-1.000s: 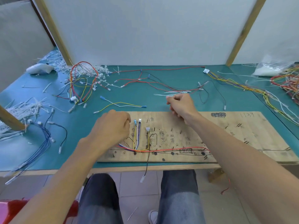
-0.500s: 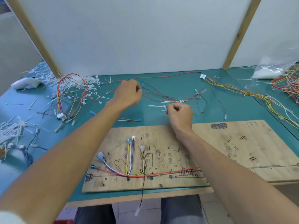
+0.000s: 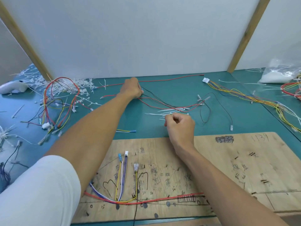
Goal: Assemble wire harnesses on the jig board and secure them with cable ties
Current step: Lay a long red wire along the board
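My left hand (image 3: 131, 88) is reaching far across the bench (image 3: 247, 118), almost at its back edge under the white panel (image 3: 146, 38). Its fingers are curling onto the loose red and black wires (image 3: 162, 103), but its back is hiding whether I am pinching them. My right hand (image 3: 180, 126) is hovering as a loose fist, nothing showing in it, just past the jig board's (image 3: 228, 160) far edge, beside the cable ties (image 3: 169, 110). Bare mat is lying open between my hands. The part-laid harness (image 3: 124, 176) is sitting toward the board's near-left corner, beside my left forearm.

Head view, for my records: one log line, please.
left hand: on loose wires | right hand: curled beside cable ties | jig board: partly wired
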